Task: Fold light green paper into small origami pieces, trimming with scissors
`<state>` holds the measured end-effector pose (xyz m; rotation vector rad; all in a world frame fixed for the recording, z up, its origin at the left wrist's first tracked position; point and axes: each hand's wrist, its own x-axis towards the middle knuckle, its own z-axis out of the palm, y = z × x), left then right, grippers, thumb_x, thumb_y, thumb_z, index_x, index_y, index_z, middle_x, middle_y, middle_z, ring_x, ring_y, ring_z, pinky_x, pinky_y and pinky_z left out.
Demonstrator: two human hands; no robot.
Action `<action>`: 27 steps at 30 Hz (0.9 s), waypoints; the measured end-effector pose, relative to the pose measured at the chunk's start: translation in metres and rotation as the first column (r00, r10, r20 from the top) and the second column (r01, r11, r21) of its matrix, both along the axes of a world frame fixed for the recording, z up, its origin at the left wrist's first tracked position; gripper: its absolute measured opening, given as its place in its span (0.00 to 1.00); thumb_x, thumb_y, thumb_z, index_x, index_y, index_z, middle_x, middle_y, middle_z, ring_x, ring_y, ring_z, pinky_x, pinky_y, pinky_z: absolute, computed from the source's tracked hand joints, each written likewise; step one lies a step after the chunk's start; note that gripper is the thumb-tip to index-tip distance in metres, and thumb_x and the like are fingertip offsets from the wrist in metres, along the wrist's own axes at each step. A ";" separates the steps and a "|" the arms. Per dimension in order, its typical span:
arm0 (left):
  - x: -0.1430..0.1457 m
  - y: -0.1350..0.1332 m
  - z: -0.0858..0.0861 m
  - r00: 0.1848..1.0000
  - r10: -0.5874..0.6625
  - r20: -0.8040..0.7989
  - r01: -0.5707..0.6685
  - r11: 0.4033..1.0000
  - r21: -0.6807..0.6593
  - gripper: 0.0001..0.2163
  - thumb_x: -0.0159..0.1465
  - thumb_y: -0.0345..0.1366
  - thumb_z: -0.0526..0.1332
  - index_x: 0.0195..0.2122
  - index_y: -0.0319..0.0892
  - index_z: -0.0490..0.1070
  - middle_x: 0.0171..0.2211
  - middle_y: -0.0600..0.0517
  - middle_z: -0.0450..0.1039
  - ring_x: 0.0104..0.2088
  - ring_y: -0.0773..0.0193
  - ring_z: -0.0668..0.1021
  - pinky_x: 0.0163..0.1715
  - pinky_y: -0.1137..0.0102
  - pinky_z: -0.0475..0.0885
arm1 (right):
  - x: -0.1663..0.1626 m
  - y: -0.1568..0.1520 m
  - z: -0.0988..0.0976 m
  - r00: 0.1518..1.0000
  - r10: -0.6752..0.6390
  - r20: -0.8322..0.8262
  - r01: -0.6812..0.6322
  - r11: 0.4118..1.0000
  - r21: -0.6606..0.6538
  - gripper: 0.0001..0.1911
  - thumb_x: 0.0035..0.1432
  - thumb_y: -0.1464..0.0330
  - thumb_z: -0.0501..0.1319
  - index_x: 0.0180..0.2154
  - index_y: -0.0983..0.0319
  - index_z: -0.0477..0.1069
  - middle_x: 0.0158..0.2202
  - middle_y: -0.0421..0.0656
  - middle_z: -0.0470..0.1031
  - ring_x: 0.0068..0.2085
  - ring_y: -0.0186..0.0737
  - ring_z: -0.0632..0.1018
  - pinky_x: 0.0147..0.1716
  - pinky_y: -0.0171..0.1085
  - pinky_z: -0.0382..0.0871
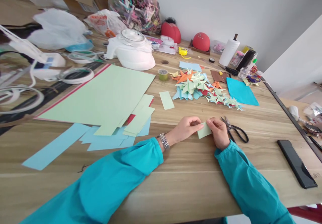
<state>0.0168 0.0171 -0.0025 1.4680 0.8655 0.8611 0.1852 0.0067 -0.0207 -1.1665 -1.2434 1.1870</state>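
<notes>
A small piece of pale green paper [204, 131] is pinched between my two hands just above the table. My left hand [186, 129] grips its left upper edge with thumb and fingers. At its right upper edge, my right hand [219, 131] holds it the same way. It looks folded, though my fingers cover part of it. Black-handled scissors [238, 132] lie right beside my right hand. Beyond my hands lies a flat pale green paper rectangle [166, 100]. Further back is a heap of folded paper stars [190, 84] in green, blue, orange and red.
Large green sheets [105, 96] and blue paper strips [56, 146] cover the left side. A phone [297, 163] lies at the right. A thread spool [163, 74], a turquoise cloth or sheet [242, 91] and a yellow tape measure [183, 51] sit farther back. Bags and cables crowd the back left.
</notes>
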 end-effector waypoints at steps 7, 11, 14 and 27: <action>-0.001 0.002 0.003 0.997 0.072 -0.014 -0.072 0.997 0.021 0.09 0.57 0.39 0.57 0.26 0.38 0.68 0.22 0.56 0.64 0.25 0.69 0.66 0.25 0.74 0.61 | -0.002 -0.004 0.009 0.972 0.229 0.058 -0.225 0.972 -0.061 0.13 0.50 0.59 0.62 0.24 0.62 0.68 0.17 0.38 0.69 0.19 0.32 0.68 0.20 0.32 0.61; -0.001 0.003 0.001 0.999 0.026 -0.045 -0.023 0.999 0.049 0.09 0.57 0.39 0.57 0.26 0.38 0.69 0.24 0.55 0.65 0.27 0.68 0.67 0.27 0.74 0.61 | -0.003 -0.005 0.012 0.951 0.274 0.143 -0.263 0.960 -0.093 0.10 0.50 0.62 0.60 0.24 0.62 0.68 0.16 0.37 0.67 0.19 0.31 0.68 0.20 0.31 0.61; 0.000 0.003 -0.002 0.999 0.027 -0.027 -0.027 1.000 0.009 0.10 0.57 0.40 0.57 0.26 0.38 0.69 0.23 0.55 0.65 0.26 0.68 0.66 0.27 0.73 0.61 | -0.004 -0.005 0.013 0.949 0.273 0.160 -0.256 0.960 -0.116 0.09 0.49 0.65 0.59 0.22 0.62 0.68 0.15 0.36 0.67 0.18 0.30 0.66 0.19 0.31 0.59; 0.000 0.008 -0.008 0.944 0.239 0.228 -0.183 0.953 -0.241 0.10 0.53 0.40 0.61 0.23 0.39 0.65 0.21 0.56 0.63 0.22 0.71 0.65 0.21 0.75 0.59 | 0.000 -0.006 0.009 0.962 0.244 0.119 -0.241 0.970 -0.035 0.12 0.54 0.62 0.58 0.23 0.62 0.68 0.20 0.41 0.73 0.20 0.31 0.68 0.19 0.32 0.62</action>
